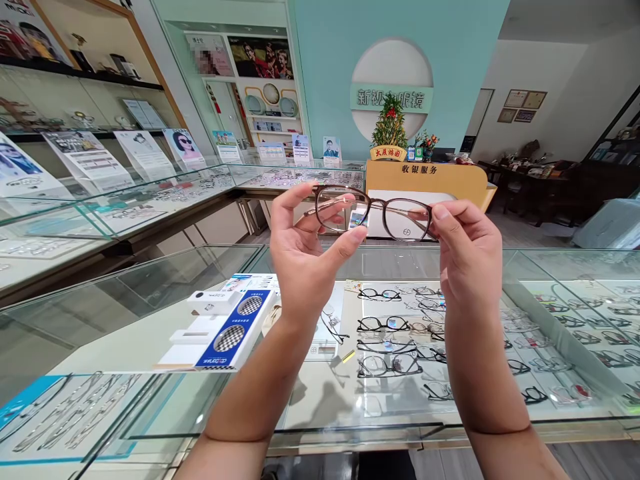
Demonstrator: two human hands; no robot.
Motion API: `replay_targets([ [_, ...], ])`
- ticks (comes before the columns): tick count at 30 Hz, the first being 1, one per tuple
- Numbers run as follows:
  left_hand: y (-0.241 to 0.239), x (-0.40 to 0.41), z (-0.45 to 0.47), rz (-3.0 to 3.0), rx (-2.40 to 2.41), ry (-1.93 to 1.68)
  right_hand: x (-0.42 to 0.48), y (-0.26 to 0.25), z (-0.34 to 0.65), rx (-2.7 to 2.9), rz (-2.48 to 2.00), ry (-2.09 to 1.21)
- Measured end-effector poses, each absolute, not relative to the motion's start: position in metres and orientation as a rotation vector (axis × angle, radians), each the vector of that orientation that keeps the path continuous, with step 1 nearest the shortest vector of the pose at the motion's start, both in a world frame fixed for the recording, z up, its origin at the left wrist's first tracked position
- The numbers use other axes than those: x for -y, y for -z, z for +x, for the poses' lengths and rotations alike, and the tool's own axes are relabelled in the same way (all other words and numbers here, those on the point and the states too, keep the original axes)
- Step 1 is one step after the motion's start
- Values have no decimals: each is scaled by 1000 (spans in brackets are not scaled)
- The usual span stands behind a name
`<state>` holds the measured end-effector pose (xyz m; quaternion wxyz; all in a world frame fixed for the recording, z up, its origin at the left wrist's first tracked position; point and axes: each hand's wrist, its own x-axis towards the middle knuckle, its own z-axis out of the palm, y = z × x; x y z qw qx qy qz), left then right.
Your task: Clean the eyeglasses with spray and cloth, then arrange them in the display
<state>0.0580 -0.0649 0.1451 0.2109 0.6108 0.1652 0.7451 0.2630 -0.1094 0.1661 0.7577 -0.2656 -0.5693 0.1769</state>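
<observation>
A pair of dark-rimmed eyeglasses (377,202) is held up in the air above the glass showcase, lenses facing me and the thin metal temples reaching back. My left hand (315,247) grips the left end of the frame, its fingers behind the rim and its thumb below the left lens. At the right end, my right hand (465,243) pinches the corner by the hinge between thumb and fingers. A small printed sticker (359,219) shows on the left lens. Below, several rows of eyeglasses (383,325) lie inside the showcase.
A white and blue display box (235,330) stands left of my left forearm. The showcase's glass front edge (370,432) runs close to me. Further back are a wooden cashier counter (425,175), a potted plant (390,123) and more glass display counters (195,193) along the left.
</observation>
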Motion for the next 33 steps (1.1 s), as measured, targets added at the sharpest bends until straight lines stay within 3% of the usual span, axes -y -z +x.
replay_targets([
  [8,-152,77,61,1454,-458,-1901,102,-161,267,1322,-584,-307],
  [17,-160,78,69,1012,-316,-1118,104,-164,258,1652,-518,-19],
  [23,-158,76,71,966,-267,-889,102,-165,260,1692,-508,153],
  [29,-154,69,73,1119,-335,-799,103,-163,261,1617,-592,80],
  [33,-156,52,57,1285,-555,-1124,109,-161,261,1566,-652,-67],
])
